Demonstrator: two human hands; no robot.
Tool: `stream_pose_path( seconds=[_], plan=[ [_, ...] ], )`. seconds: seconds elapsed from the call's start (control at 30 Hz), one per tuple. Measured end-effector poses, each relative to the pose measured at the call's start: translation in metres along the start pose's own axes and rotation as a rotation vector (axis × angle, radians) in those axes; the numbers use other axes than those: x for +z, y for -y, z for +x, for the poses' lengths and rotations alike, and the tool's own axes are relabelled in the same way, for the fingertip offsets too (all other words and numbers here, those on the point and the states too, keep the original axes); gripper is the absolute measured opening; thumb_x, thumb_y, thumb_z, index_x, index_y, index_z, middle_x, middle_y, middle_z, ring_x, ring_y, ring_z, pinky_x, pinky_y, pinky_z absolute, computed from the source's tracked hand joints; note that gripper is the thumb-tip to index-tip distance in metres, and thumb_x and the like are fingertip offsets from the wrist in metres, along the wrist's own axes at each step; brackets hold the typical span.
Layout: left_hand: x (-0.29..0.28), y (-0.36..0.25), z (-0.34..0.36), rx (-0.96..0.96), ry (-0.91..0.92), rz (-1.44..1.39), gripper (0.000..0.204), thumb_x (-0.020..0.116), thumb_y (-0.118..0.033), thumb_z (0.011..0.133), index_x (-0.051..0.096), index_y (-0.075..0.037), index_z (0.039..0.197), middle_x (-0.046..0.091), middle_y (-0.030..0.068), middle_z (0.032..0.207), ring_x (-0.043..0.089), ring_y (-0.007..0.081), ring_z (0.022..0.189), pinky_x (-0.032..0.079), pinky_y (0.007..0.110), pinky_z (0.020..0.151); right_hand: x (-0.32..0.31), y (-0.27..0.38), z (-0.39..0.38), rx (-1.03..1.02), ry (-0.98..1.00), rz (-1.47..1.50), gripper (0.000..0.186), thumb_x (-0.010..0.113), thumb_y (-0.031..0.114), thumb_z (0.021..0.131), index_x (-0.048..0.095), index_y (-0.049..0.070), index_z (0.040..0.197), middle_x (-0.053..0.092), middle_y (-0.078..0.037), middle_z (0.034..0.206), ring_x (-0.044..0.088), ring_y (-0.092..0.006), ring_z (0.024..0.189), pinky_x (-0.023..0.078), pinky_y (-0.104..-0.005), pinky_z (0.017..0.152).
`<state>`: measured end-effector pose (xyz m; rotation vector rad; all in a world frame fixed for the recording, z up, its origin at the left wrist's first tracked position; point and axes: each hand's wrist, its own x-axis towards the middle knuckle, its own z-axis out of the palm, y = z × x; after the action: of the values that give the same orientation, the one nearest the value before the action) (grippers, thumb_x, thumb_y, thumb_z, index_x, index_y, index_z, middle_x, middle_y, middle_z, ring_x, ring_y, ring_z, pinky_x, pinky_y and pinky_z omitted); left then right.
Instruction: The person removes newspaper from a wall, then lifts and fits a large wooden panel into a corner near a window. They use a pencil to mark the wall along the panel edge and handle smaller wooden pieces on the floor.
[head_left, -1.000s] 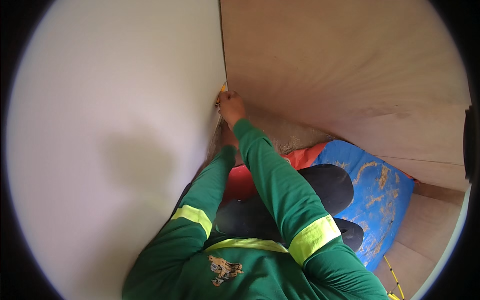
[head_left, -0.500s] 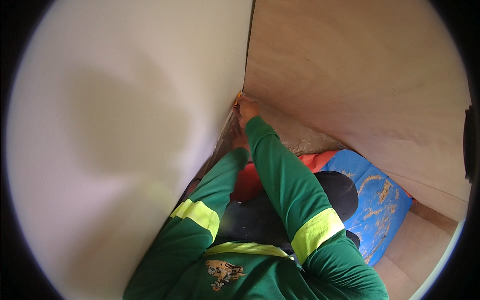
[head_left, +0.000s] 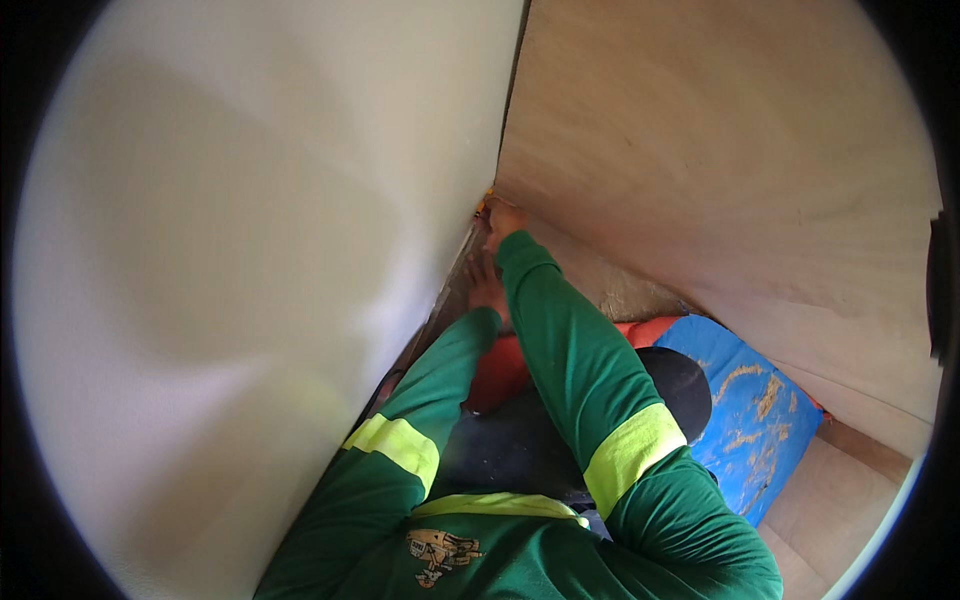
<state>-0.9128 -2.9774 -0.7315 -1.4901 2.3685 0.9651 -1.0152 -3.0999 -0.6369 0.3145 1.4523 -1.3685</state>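
My right hand [head_left: 505, 218] is closed on a small yellow tool [head_left: 485, 201], partly hidden by my fingers, low in the corner where a white wall [head_left: 250, 200] meets a plywood panel [head_left: 720, 150]. It looks like a utility knife, but its blade cannot be made out. Below it, my left hand [head_left: 482, 280] lies with fingers stretched out on the dusty floor beside the wall's base, partly shadowed by my right arm. Both forearms are in green sleeves with yellow bands.
My dark knee [head_left: 675, 390] is bent on a red pad [head_left: 492, 372] beside a blue, sawdust-smeared sheet [head_left: 750, 440]. Pale boards [head_left: 835, 500] lie at the lower right, with a step-like edge along the plywood.
The view has shifted, so the corner and both hands sit slightly further right and lower. My left fingers now show stretched out below my right hand, which still grips the yellow tool.
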Motion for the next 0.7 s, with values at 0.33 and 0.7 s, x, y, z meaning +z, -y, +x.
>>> stream_pose_path(
  seconds=[0.33,0.7],
  plan=[
    [-0.004,-0.006,-0.004,0.068,-0.021,0.189,0.080,0.057,-0.049,0.099,0.030,-0.012,0.165,0.004,0.0251,0.175,0.012,0.0604,0.155,0.020,0.067,0.126,-0.004,-0.004,0.012,-0.062,0.061,-0.002,0.011,0.067,0.003,0.098,0.072,-0.002,0.107,0.073,-0.010,0.096,0.067,-0.0188,0.075,0.058,-0.0314,0.060],
    [0.004,0.000,0.002,0.115,0.056,0.352,0.085,0.061,-0.045,0.096,0.028,-0.010,0.167,-0.002,0.0272,0.174,0.009,0.0623,0.155,0.021,0.067,0.126,0.006,0.006,-0.012,-0.040,0.004,0.066,0.008,0.069,0.004,0.098,0.073,0.001,0.104,0.071,-0.008,0.095,0.065,-0.0163,0.073,0.057,-0.0291,0.062]
  ],
)
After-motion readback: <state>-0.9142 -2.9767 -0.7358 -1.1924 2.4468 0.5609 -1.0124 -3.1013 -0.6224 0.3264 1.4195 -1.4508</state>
